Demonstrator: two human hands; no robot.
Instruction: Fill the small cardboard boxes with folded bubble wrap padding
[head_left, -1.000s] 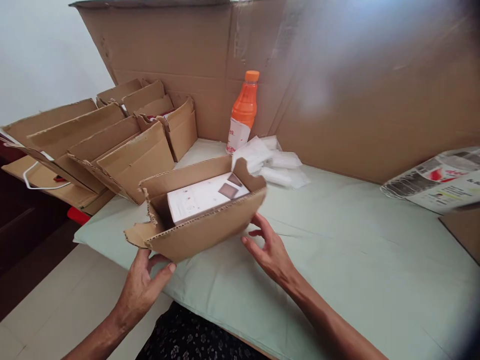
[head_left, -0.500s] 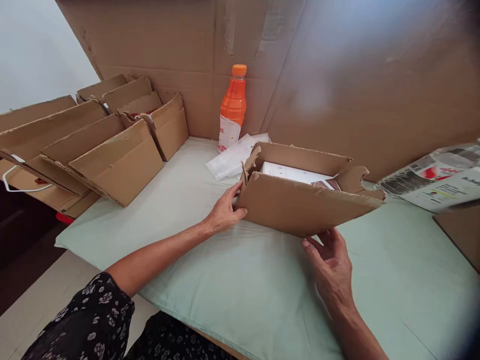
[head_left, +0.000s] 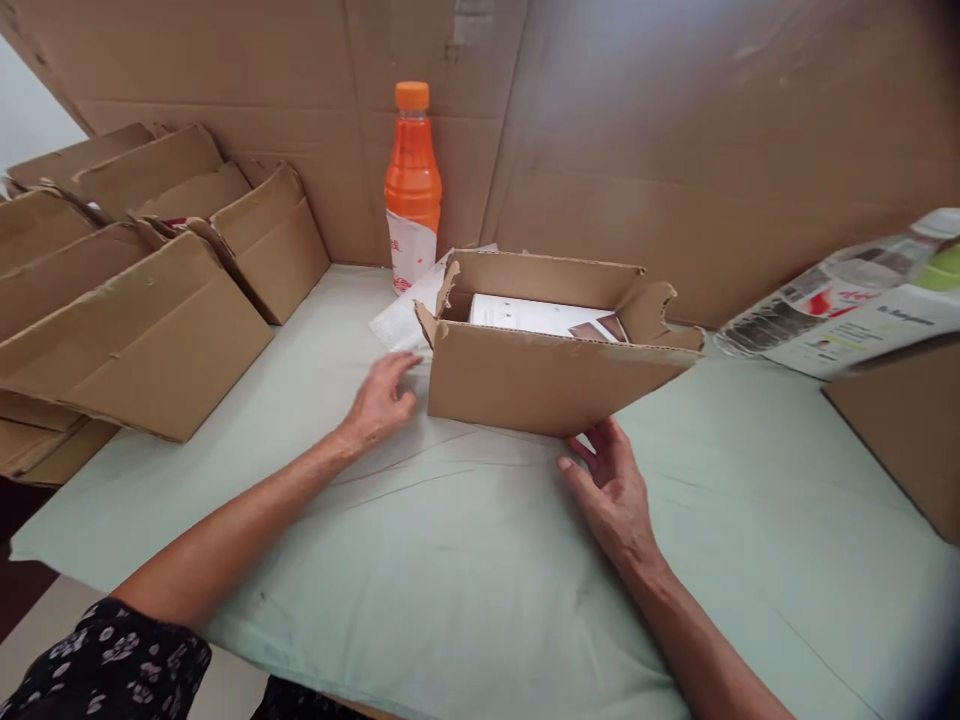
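Head cam: open brown cardboard box point(head_left: 551, 385) w/ white carton inside point(head_left: 536, 317), on pale green bench point(head_left: 480, 560).
L hand point(head_left: 379, 400) grip loose, empty, beside box; R hand point(head_left: 611, 490) fingers touch its front edge, holding nothing.

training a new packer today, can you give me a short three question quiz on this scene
1. True or false: the open cardboard box holds a white item.
2. What colour is the bottle cap? A green, B orange, C blue.
3. Which hand is nearest the box's lower front edge?

Key
1. True.
2. B, orange.
3. The right hand, fingers at that edge; the left hand lies open beside the box's left end, on the pale green cloth.
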